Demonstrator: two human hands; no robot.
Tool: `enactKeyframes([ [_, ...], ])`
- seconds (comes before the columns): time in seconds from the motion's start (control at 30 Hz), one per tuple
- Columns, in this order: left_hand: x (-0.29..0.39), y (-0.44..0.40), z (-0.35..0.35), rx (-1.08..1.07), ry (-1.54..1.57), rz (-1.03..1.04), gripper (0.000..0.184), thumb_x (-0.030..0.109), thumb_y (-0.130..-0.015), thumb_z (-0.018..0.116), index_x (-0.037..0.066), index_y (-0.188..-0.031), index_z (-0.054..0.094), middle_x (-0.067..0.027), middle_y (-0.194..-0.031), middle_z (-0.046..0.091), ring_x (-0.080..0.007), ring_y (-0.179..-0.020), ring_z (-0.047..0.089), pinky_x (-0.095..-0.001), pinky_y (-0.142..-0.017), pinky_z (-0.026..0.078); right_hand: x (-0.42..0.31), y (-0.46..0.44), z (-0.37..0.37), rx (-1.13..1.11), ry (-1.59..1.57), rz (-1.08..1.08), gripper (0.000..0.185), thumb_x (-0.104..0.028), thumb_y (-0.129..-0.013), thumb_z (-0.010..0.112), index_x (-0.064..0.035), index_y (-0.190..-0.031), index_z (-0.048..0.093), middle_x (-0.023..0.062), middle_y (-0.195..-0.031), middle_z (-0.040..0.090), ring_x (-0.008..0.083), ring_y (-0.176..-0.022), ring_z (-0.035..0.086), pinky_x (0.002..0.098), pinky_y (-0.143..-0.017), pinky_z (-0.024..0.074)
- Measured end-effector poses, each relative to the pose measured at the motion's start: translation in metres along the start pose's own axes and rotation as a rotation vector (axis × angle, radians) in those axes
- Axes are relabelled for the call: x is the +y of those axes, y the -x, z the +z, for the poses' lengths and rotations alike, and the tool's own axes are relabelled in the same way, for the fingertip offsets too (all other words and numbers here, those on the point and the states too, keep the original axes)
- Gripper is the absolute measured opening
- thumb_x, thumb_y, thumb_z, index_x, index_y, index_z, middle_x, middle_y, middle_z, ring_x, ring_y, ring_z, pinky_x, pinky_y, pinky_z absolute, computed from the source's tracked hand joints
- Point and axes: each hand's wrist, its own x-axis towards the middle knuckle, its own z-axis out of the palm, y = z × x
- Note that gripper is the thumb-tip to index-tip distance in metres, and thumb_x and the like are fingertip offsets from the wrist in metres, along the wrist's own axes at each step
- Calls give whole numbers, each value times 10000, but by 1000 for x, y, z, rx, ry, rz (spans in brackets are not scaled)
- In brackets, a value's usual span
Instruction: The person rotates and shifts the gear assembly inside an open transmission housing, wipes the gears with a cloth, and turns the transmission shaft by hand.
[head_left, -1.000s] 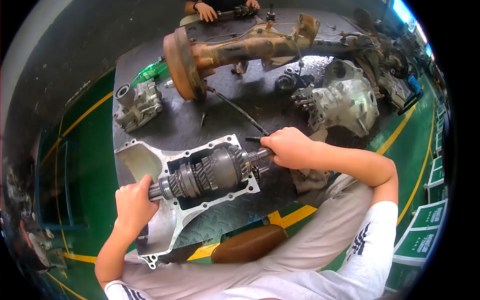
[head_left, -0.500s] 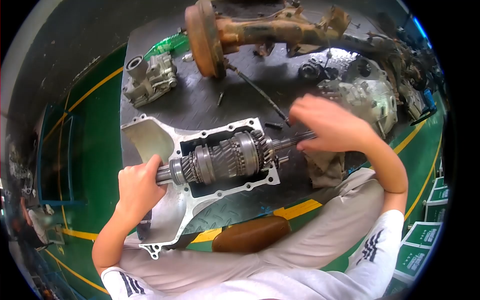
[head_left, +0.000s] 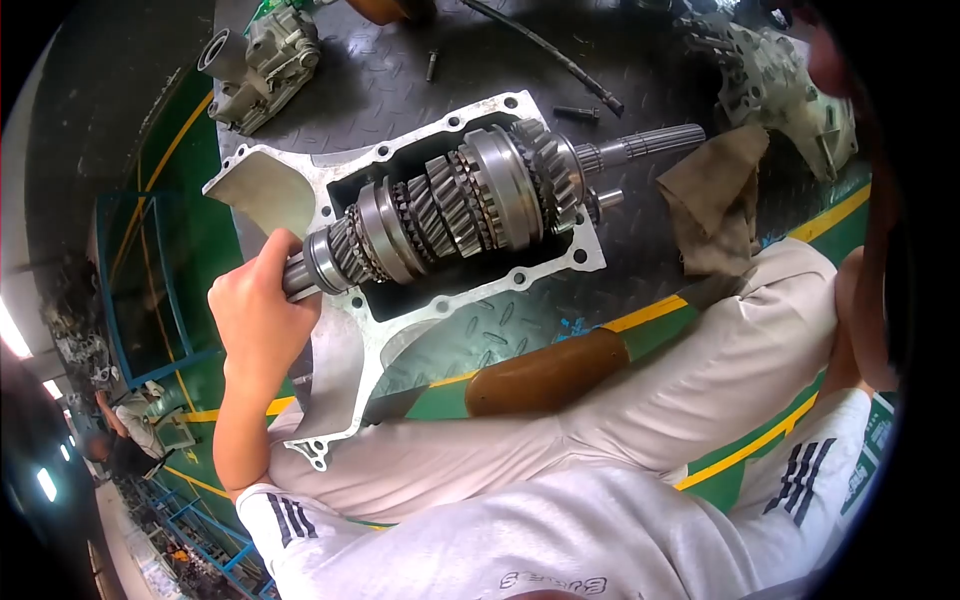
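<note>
My left hand [head_left: 262, 305] is closed around the left end of a gear shaft assembly [head_left: 440, 210]. Its gears and rings lie in an open metal gearbox housing [head_left: 470, 309] with bolt holes along its rim. The splined right end of the shaft [head_left: 655, 143] sticks out past the housing, with a shorter shaft stub [head_left: 608, 199] just below it. My right hand [head_left: 840, 75] is raised close to the camera at the right edge, dark and blurred; its fingers cannot be made out.
A brown cloth [head_left: 712, 205] lies right of the housing on the dark metal table [head_left: 480, 335]. Behind are a bolt [head_left: 577, 113], a small pin [head_left: 432, 66], a long rod [head_left: 550, 50] and metal castings [head_left: 265, 70]. A brown stool seat [head_left: 545, 372] is at the front edge.
My right hand has left the splined shaft end and come up toward the camera at the right. My left hand keeps its hold. The view has shifted, and the housing appears larger and higher.
</note>
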Motion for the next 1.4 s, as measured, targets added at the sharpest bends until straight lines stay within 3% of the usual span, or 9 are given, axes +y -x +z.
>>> enactKeyframes([
  [1.4, 0, -2, 6, 35, 3, -11, 276, 22, -630, 749, 111, -852, 611, -110, -625, 609, -366, -591, 608, -394, -545, 452, 7, -10, -2, -2, -22, 45, 303, -96, -844, 723, -2, -1116, 628, 157, -1129, 646, 296, -1027, 633, 377, -903, 496],
])
